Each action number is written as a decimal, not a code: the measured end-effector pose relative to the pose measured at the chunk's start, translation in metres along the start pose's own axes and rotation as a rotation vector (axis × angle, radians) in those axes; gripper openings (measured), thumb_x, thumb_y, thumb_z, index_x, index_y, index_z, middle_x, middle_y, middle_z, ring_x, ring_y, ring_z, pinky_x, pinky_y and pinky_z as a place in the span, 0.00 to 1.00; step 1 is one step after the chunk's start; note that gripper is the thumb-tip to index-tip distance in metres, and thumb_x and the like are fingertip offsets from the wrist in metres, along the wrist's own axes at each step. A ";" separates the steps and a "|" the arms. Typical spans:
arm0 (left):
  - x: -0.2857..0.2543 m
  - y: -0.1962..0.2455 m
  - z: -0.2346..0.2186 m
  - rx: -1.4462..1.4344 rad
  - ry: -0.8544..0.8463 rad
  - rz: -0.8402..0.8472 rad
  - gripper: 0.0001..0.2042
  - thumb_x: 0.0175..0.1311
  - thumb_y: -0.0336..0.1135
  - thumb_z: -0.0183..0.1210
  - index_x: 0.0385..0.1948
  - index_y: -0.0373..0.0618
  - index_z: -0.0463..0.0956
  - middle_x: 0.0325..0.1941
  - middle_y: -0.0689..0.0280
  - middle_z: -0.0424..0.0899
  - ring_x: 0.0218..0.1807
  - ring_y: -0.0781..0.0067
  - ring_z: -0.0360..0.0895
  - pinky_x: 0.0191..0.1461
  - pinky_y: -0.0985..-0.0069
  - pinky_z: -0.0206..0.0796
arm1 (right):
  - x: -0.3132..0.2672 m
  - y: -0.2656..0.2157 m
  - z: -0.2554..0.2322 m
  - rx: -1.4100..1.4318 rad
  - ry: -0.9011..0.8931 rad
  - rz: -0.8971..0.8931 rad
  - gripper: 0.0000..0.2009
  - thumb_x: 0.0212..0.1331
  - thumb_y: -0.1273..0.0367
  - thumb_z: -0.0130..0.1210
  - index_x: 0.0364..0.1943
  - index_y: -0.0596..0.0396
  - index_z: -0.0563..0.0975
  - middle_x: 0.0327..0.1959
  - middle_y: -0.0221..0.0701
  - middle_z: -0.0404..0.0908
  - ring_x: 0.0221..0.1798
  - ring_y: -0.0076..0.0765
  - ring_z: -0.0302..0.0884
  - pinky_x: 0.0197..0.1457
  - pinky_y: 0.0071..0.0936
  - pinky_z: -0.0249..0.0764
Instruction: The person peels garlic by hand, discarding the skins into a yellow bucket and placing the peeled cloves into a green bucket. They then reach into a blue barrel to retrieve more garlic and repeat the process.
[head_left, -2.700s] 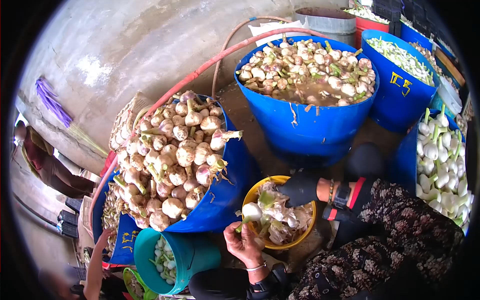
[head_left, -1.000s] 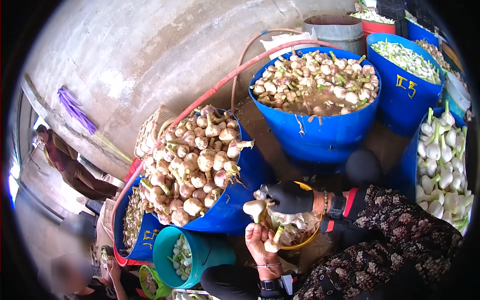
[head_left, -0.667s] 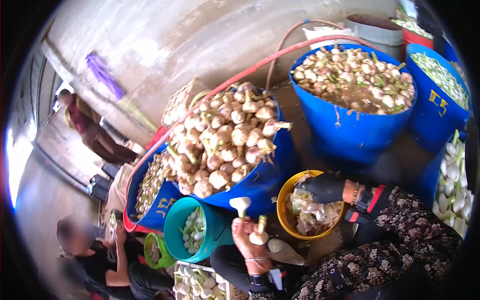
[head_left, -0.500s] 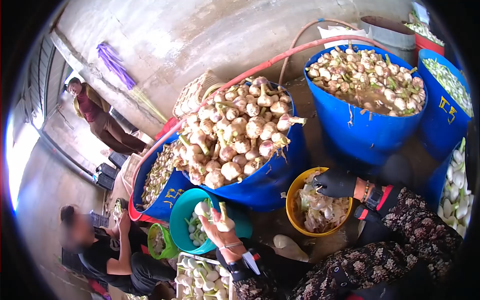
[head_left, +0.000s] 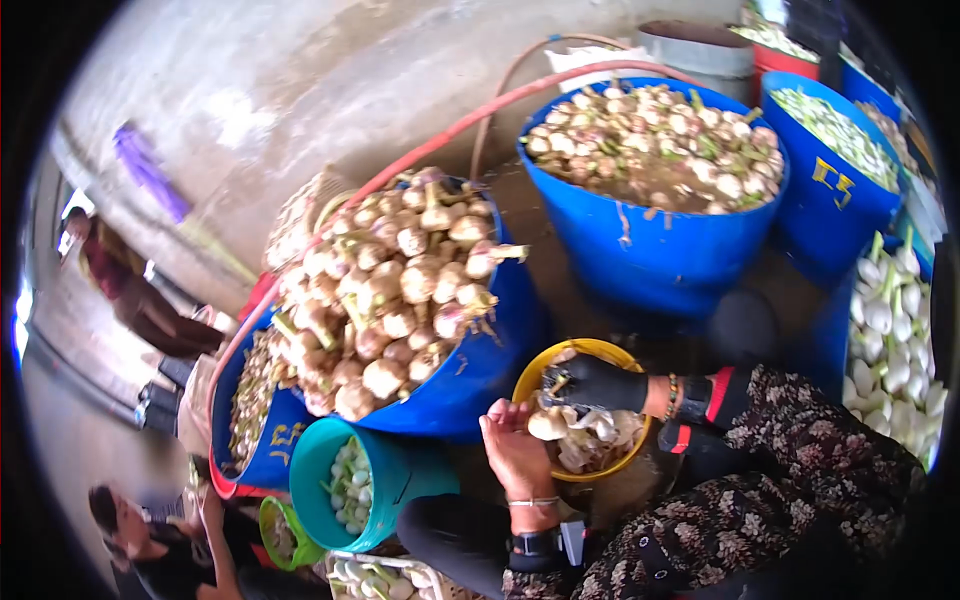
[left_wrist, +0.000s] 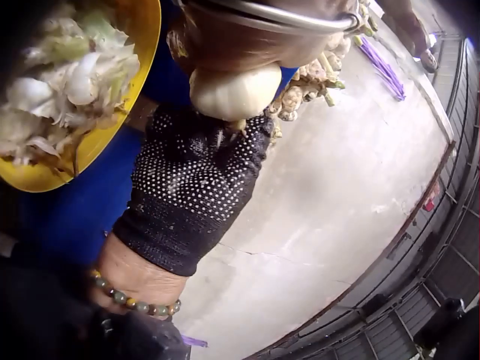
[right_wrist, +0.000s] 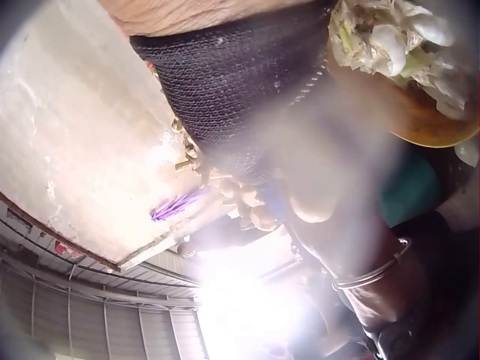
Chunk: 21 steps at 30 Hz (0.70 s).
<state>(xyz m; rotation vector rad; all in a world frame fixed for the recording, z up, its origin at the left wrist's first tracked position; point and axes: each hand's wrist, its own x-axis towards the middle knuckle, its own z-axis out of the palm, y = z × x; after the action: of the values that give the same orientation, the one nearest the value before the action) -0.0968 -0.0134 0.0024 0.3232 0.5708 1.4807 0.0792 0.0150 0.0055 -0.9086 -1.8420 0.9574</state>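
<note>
My bare left hand [head_left: 518, 450] holds a pale garlic bulb [head_left: 547, 424] over the yellow bucket [head_left: 640, 450]. My right hand [head_left: 595, 385], in a black glove with white dots, meets the bulb from the other side. In the left wrist view, the garlic bulb [left_wrist: 236, 91] sits between the bare palm and the gloved right hand [left_wrist: 199, 165], whose curled fingers close at its stubby end. Glove and palm hide part of the bulb. Papery garlic skins [head_left: 590, 445] lie in the yellow bucket. The right wrist view is blurred where the hands meet.
A blue tub [head_left: 500, 330] heaped with unpeeled garlic stands left of the yellow bucket. Beside it are a teal bucket [head_left: 410, 495] of white bulbs and a crate [head_left: 440, 585]. Another blue tub [head_left: 650, 260] stands beyond. A red hose [head_left: 440, 145] crosses behind; a seated person [head_left: 170, 560] works at left.
My left hand has let a white bulb go at the teal bucket and come back right to the yellow bucket with the other bulb. That bulb now meets my gloved right hand.
</note>
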 end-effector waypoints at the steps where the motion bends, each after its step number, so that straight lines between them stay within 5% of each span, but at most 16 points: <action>1: -0.005 0.000 0.007 0.197 -0.033 0.030 0.12 0.67 0.39 0.56 0.45 0.43 0.71 0.41 0.64 0.76 0.41 0.72 0.74 0.50 0.75 0.69 | 0.003 -0.005 -0.004 0.119 0.033 0.084 0.09 0.58 0.68 0.56 0.36 0.60 0.80 0.30 0.37 0.82 0.34 0.33 0.79 0.40 0.34 0.74; 4: -0.015 -0.014 0.006 0.821 -0.239 0.106 0.22 0.61 0.29 0.62 0.56 0.38 0.65 0.48 0.64 0.76 0.47 0.75 0.74 0.55 0.77 0.66 | 0.002 0.002 -0.008 0.216 0.088 0.068 0.07 0.59 0.70 0.55 0.35 0.60 0.80 0.30 0.34 0.82 0.35 0.28 0.79 0.41 0.31 0.74; 8: -0.008 -0.027 0.000 0.776 -0.257 0.150 0.28 0.55 0.23 0.67 0.58 0.36 0.66 0.52 0.61 0.75 0.54 0.72 0.72 0.61 0.74 0.64 | -0.001 0.008 -0.014 0.329 0.114 0.143 0.09 0.61 0.70 0.54 0.40 0.60 0.78 0.34 0.30 0.81 0.34 0.24 0.76 0.40 0.28 0.74; 9: -0.006 -0.030 0.002 0.657 -0.237 0.195 0.27 0.54 0.23 0.67 0.57 0.37 0.65 0.52 0.61 0.75 0.54 0.70 0.72 0.62 0.72 0.63 | -0.004 -0.004 -0.022 0.513 0.045 0.320 0.13 0.63 0.70 0.53 0.50 0.60 0.75 0.41 0.30 0.81 0.37 0.23 0.76 0.43 0.27 0.75; 12: -0.002 -0.029 0.001 0.628 -0.209 0.297 0.27 0.52 0.22 0.68 0.54 0.37 0.65 0.52 0.61 0.74 0.54 0.69 0.72 0.63 0.71 0.62 | -0.008 0.012 -0.018 0.424 -0.009 0.280 0.18 0.65 0.70 0.51 0.59 0.58 0.71 0.47 0.31 0.80 0.41 0.23 0.76 0.47 0.28 0.76; 13: 0.000 -0.029 0.002 0.634 -0.217 0.311 0.26 0.51 0.22 0.69 0.52 0.38 0.66 0.51 0.61 0.75 0.53 0.70 0.73 0.61 0.72 0.64 | -0.015 0.014 -0.018 0.195 0.014 0.054 0.16 0.64 0.72 0.51 0.55 0.61 0.72 0.47 0.35 0.81 0.48 0.30 0.78 0.53 0.30 0.73; 14: 0.000 -0.029 0.002 0.631 -0.218 0.310 0.26 0.51 0.22 0.69 0.52 0.38 0.66 0.51 0.61 0.75 0.53 0.70 0.73 0.61 0.72 0.64 | -0.018 0.012 -0.017 0.031 -0.026 0.070 0.16 0.63 0.73 0.51 0.55 0.62 0.72 0.46 0.38 0.81 0.46 0.31 0.78 0.51 0.32 0.74; 19: -0.003 -0.031 0.006 0.873 -0.186 0.454 0.25 0.50 0.23 0.69 0.51 0.37 0.68 0.50 0.60 0.75 0.49 0.70 0.76 0.56 0.73 0.68 | -0.017 0.003 -0.018 0.177 -0.191 0.249 0.16 0.62 0.74 0.51 0.54 0.62 0.72 0.43 0.36 0.81 0.42 0.26 0.77 0.46 0.29 0.75; 21: -0.002 -0.031 0.006 0.877 -0.183 0.459 0.25 0.50 0.23 0.69 0.51 0.37 0.68 0.50 0.60 0.75 0.49 0.70 0.76 0.56 0.73 0.68 | -0.019 0.008 -0.016 0.227 -0.160 0.180 0.15 0.62 0.75 0.50 0.54 0.61 0.72 0.42 0.34 0.81 0.41 0.24 0.77 0.45 0.28 0.75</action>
<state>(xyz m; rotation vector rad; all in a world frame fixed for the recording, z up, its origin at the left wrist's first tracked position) -0.0679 -0.0173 -0.0091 1.3299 1.0264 1.5330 0.1029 0.0062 -0.0028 -0.8889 -1.7587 1.3556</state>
